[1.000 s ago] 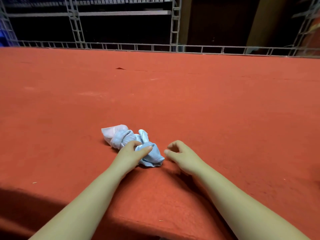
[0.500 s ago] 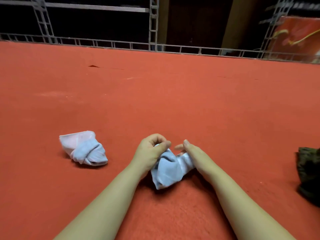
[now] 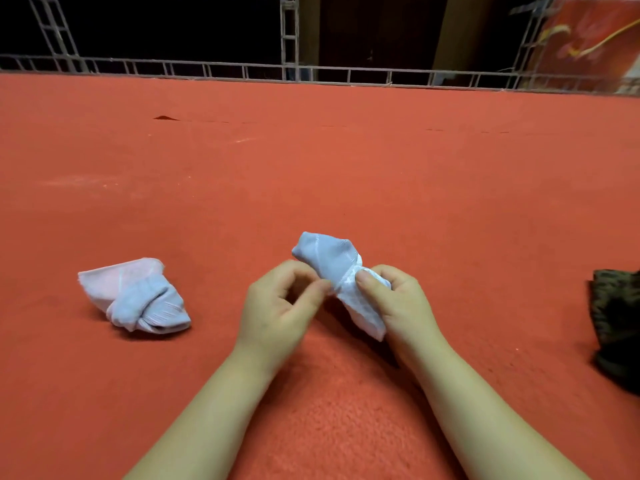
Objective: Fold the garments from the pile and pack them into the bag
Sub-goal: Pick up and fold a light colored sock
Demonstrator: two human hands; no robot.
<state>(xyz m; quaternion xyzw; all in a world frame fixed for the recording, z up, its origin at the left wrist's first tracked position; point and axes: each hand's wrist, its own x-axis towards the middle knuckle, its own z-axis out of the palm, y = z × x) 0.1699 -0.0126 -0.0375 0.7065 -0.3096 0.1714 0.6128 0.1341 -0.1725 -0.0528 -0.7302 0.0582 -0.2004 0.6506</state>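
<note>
On the red cloth, near its front edge, both hands work on one small blue sock. The right hand grips the lower end of the sock, with the thumb pressed on top of the fabric and the fingers curled under it. The left hand has its fingers curled, and the thumb and fingertips touch the sock at its middle; it seems to pinch the fabric there, but the contact is small. The sock is lifted a little above the cloth, and its upper end points away from the person.

To the left, well apart from the hands, a second sock lies on the cloth in a loose bundle, pale pink at one end and blue at the other. It does not look folded yet. At the right edge a dark garment lies crumpled, only partly in view.

I judge the task to be at an early stage: no item here looks finished, and no bag is clearly visible, so packing is not yet begun as far as the view shows. A metal frame runs along the far side of the cloth. Nothing stands between the hands and the other garments.
</note>
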